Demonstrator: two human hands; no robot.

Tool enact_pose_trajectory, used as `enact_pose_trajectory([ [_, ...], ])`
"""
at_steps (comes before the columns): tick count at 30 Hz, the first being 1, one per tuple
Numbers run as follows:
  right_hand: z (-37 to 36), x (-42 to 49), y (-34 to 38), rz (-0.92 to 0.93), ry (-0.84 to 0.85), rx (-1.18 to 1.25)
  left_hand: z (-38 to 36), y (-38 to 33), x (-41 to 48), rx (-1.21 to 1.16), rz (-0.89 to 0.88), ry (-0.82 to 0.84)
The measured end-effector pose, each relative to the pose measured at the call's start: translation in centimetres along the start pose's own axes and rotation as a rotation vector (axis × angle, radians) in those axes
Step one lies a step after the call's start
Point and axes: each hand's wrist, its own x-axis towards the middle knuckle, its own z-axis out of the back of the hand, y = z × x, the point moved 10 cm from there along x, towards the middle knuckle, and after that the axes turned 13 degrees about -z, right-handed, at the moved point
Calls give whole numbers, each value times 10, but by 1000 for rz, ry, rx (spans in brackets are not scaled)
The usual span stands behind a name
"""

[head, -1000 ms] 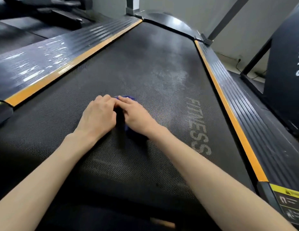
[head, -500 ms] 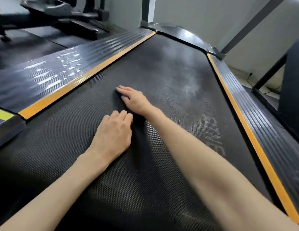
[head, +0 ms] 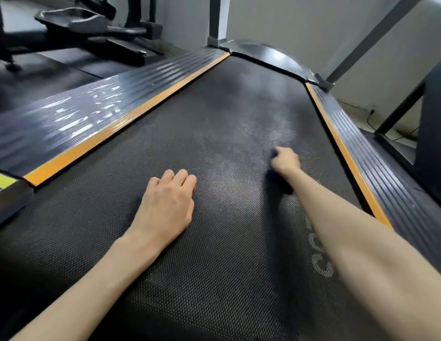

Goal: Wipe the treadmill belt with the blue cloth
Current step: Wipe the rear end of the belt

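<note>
Two hands on the treadmill belt (head: 214, 114): left hand (head: 169, 205) flat, empty, bracing; right hand (head: 286, 159) curled over the blue cloth (head: 273, 153), mid-wipe. Next, I'd say, sweep the pale dusty patch (head: 241, 137) ahead

The treadmill belt (head: 214, 242) is black with a fine dotted weave, clouded by pale grey smudges toward its far end, and carries faded grey lettering (head: 322, 264) near its right edge. The 2 side rails (head: 91, 119) are black and ribbed, each edged by an orange strip (head: 140, 110). The blue cloth (head: 273, 153) shows dark navy. A corner label (head: 0, 179) is yellow.
</note>
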Motion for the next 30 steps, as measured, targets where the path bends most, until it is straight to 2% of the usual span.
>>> enact_pose_trajectory([
  [3,-37,-62,103,452,159,85,0,-2,3,73,-33,13],
  [5,-46,-93,123,620,238,107,-2,-5,8,108,-50,55],
  [6,-45,-96,117,649,255,120,-3,-5,10,108,-49,80],
  [8,-34,-75,82,561,235,156,-7,-5,15,71,-9,128],
  [12,12,12,-78,-16,8,292,-7,-2,14,-44,90,88],
  [14,29,20,-129,-127,-11,202,-10,-10,14,-146,102,73],
  [16,35,8,-136,-26,7,73,-11,-28,19,-268,62,71],
  [19,34,-42,-110,278,66,51,-19,-66,38,-407,-31,136],
  [22,37,-116,-99,615,221,54,-33,-97,60,-457,-114,144],
  [25,46,-157,-112,792,309,31,-50,-107,66,-453,-146,126],
  [27,49,-131,-120,777,236,-3,-55,-109,63,-422,-187,115],
  [28,50,-102,-126,701,159,-6,-57,-108,62,-414,-192,116],
  [30,54,-29,-146,432,42,33,-58,-107,62,-404,-191,115],
])
